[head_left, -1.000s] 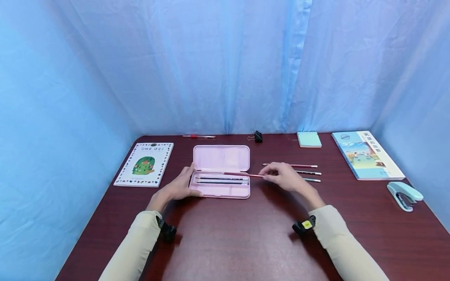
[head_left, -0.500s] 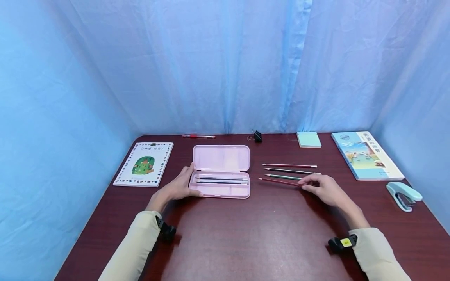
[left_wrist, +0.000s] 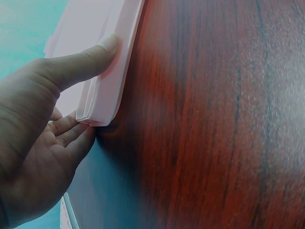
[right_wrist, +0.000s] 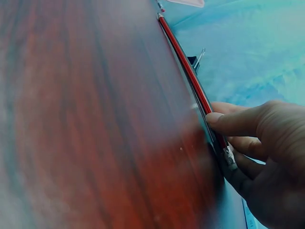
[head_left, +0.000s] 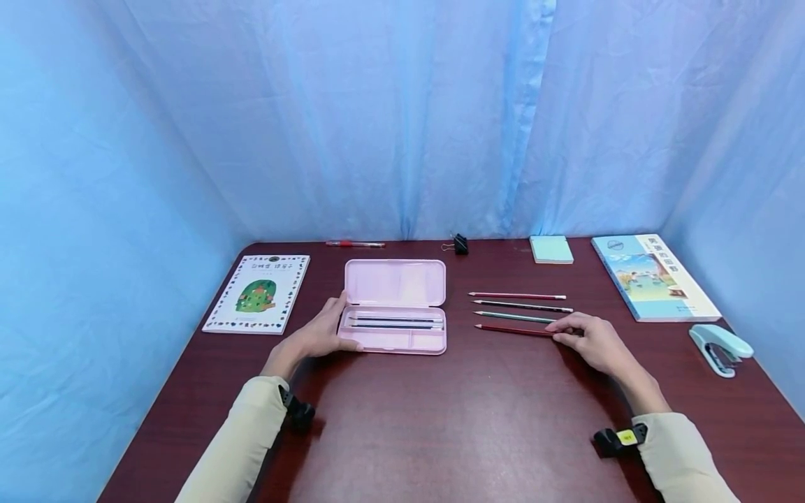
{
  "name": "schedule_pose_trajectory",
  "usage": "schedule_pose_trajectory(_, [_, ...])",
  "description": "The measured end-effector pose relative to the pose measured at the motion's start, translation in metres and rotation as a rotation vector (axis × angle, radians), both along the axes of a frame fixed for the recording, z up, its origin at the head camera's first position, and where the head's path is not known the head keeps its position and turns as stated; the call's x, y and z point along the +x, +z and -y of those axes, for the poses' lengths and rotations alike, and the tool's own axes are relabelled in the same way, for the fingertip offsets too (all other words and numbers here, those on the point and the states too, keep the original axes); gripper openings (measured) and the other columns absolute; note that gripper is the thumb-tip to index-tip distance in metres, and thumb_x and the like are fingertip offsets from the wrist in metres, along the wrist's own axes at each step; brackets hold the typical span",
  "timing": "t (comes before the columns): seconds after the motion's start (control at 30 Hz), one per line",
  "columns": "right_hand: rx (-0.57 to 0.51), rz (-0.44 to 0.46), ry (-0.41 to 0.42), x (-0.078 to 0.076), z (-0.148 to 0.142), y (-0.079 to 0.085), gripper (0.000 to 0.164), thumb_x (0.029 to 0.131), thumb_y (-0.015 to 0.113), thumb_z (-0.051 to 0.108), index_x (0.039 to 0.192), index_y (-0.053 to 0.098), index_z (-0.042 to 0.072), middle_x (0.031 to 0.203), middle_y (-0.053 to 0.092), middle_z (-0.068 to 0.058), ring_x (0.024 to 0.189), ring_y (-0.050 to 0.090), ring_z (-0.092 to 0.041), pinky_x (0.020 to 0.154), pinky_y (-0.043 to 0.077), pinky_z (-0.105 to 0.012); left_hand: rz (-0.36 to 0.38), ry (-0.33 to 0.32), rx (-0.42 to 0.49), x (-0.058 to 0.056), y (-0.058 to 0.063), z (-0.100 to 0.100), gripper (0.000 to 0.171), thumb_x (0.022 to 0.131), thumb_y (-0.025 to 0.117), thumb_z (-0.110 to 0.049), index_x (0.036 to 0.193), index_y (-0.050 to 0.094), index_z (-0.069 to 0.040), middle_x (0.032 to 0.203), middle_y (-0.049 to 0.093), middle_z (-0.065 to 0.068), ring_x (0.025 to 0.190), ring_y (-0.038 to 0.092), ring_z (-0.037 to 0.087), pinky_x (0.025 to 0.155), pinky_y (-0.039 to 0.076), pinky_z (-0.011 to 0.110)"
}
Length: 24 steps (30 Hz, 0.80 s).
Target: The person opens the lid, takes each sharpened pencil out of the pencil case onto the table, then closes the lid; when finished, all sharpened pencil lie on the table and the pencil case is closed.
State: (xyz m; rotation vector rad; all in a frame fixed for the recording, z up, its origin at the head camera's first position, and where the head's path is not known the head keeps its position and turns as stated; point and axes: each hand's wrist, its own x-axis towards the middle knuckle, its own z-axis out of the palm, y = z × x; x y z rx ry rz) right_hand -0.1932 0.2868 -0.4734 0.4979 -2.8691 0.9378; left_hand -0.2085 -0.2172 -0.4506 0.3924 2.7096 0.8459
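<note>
An open pink pencil case [head_left: 396, 340] lies on the table with its lid tipped back. Its long compartment holds several pencils [head_left: 396, 323]. My left hand [head_left: 319, 334] grips the case's left end, the thumb [left_wrist: 108, 44] on the front wall and the other fingers round the end. To the right, my right hand [head_left: 591, 339] pinches a red pencil [head_left: 512, 330] near its eraser end, low at the tabletop, tip toward the case. Just behind it lie a green pencil [head_left: 509, 316], a black pencil [head_left: 522, 305] and another red pencil [head_left: 516, 295], roughly parallel.
A white book [head_left: 258, 293] lies at the left, a thicker book [head_left: 654, 276] at the right with a mint stapler [head_left: 720, 349] before it. Along the back are a red pen [head_left: 355, 244], a black binder clip [head_left: 461, 244] and a sticky-note pad [head_left: 551, 249].
My right hand has carried the red pencil from over the pencil case rightward and down to the front of the row of pencils. My left hand stays on the case.
</note>
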Motion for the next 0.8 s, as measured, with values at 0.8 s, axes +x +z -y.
schedule_pose_trajectory(0.8, [-0.041, -0.15, 0.086, -0.012, 0.05, 0.02, 0.019, 0.084, 0.066, 0.009, 0.102, 0.068, 0.014, 0.095, 0.061, 0.0, 0.083, 0.054, -0.017, 0.074, 0.045, -0.042, 0.008, 0.006, 0.006, -0.001, 0.0, 0.0, 0.117, 0.069, 0.078, -0.043, 0.149, -0.002, -0.011, 0.141, 0.023, 0.013, 0.126, 0.029, 0.024, 0.106, 0.025, 0.043])
